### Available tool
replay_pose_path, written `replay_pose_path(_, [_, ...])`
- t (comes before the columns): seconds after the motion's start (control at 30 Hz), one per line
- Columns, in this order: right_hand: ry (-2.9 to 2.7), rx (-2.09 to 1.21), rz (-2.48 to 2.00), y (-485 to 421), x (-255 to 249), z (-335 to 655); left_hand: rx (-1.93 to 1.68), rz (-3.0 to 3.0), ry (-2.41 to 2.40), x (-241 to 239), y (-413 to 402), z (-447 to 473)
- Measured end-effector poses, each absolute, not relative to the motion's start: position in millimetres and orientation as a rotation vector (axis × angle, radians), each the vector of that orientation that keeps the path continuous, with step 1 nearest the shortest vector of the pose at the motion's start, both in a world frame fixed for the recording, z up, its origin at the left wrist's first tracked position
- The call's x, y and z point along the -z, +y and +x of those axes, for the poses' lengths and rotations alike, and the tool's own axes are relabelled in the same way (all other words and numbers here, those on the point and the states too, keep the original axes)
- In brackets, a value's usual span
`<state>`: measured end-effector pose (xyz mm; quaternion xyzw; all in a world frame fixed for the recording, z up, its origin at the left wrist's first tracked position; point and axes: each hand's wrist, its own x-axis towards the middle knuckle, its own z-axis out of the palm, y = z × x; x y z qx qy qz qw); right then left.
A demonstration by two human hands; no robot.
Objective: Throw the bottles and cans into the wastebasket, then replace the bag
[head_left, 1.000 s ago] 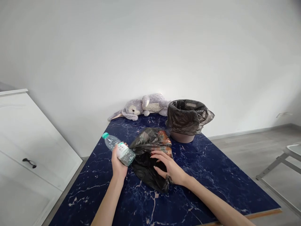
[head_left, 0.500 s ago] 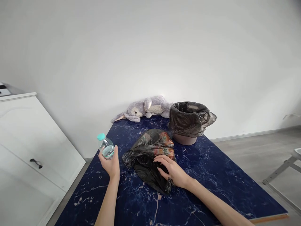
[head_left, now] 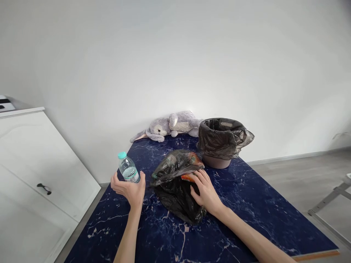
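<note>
My left hand (head_left: 131, 190) is wrapped round a clear plastic bottle (head_left: 127, 170) with a teal cap, held nearly upright over the left side of the dark blue marble table (head_left: 241, 212). My right hand (head_left: 206, 191) reaches into the mouth of a black rubbish bag (head_left: 175, 190) lying on the table, its fingers closed on an orange packet (head_left: 189, 177) at the bag's opening. More coloured wrappers show through the bag's thin plastic.
A round bin (head_left: 221, 142) lined with a black bag stands behind the rubbish bag. A grey plush rabbit (head_left: 168, 126) lies against the wall at the table's far end. A white cabinet (head_left: 33, 171) stands to the left. Grey floor lies to the right.
My left hand has carried the bottle left, away from the bag, and turned it from tilted to nearly upright. My right hand has slid from on top of the bag into its opening.
</note>
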<state>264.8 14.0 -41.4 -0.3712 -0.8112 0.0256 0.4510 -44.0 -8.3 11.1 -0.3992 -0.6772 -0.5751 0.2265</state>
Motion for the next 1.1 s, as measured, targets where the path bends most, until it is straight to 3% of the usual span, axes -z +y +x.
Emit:
replay_pose_path(0.33, [-1.871, -0.096, -1.248, 24, 53, 272, 1.127, -2.002, -1.235, -8, -25, 31])
replay_pose_path(0.57, [-1.845, -0.417, -1.249, 20, 43, 267, 0.872, -2.415, -1.314, -7, -30, 49])
replay_pose_path(0.83, [-1.928, -0.717, -1.007, 4, 20, 267, 0.954, -2.488, -1.470, 2, -25, 40])
replay_pose_path(1.1, [-1.815, -0.742, -1.024, 14, 26, 267, 1.458, -2.221, -1.683, -2, -16, 38])
